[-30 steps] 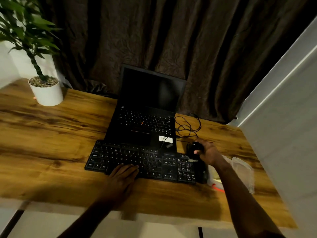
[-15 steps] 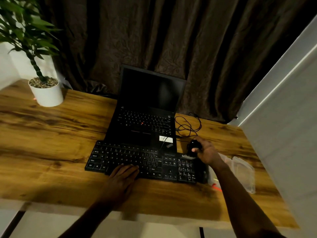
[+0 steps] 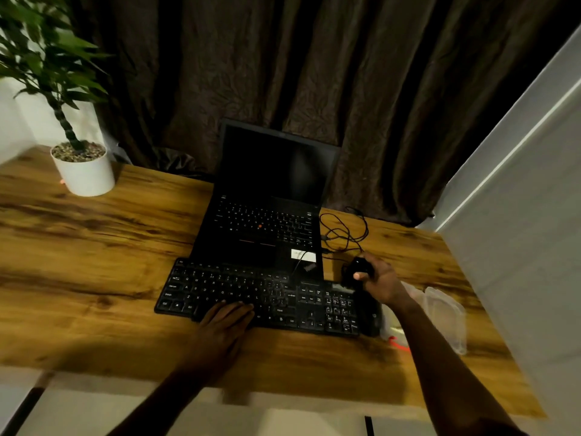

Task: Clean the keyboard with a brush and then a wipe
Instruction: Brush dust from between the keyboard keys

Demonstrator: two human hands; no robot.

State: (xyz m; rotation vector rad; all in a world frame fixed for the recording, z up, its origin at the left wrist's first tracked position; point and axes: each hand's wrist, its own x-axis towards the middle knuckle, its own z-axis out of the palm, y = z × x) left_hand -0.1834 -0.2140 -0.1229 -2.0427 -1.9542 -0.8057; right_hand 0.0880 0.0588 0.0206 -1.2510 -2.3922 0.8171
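Observation:
A black full-size keyboard (image 3: 251, 291) lies across the wooden desk in front of an open laptop. My left hand (image 3: 224, 319) rests flat on the keyboard's front edge, fingers on the lower keys, holding nothing. My right hand (image 3: 382, 283) is closed around a small black brush (image 3: 356, 269), just behind the keyboard's right end by the number pad. Its bristles are too dark to make out. A translucent plastic wipe pack (image 3: 446, 313) lies right of the keyboard, partly hidden by my right forearm.
The black laptop (image 3: 267, 221) stands open with a dark screen, touching the keyboard's back edge. A looped black cable (image 3: 344, 231) lies to its right. A white plant pot (image 3: 83, 171) sits far left. A wall (image 3: 518, 247) borders the desk (image 3: 78, 262) on the right.
My right hand has moved the brush a little back and up from the keyboard's right end toward the cable. My left hand has stayed on the keyboard.

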